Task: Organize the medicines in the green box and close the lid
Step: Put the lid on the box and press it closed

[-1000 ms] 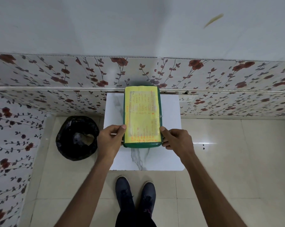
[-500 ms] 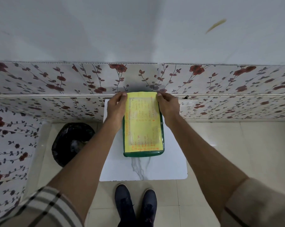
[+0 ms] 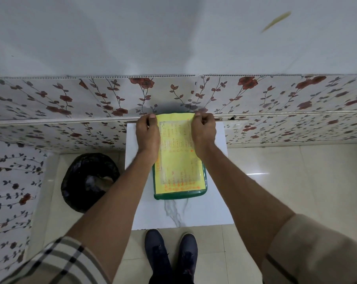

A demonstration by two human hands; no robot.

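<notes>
The green box (image 3: 180, 196) lies lengthwise on a white marble-patterned table (image 3: 179, 214), its far end against the wall. Its lid (image 3: 179, 171) is down and covered by a yellow sheet with orange writing. My left hand (image 3: 147, 136) grips the lid's far left corner, thumb on top. My right hand (image 3: 203, 133) grips the far right corner in the same way, fingers curled over the edge. No medicines are visible; the lid hides the inside.
A bin lined with a black bag (image 3: 89, 181) stands on the floor left of the table. A floral-tiled wall ledge (image 3: 71, 119) runs just behind the box. My two dark shoes (image 3: 171, 253) stand at the table's near edge.
Both hands went from the box's near corners to its far corners a second ago. Since half a second ago they have closed tighter on those corners; the box has stayed in place.
</notes>
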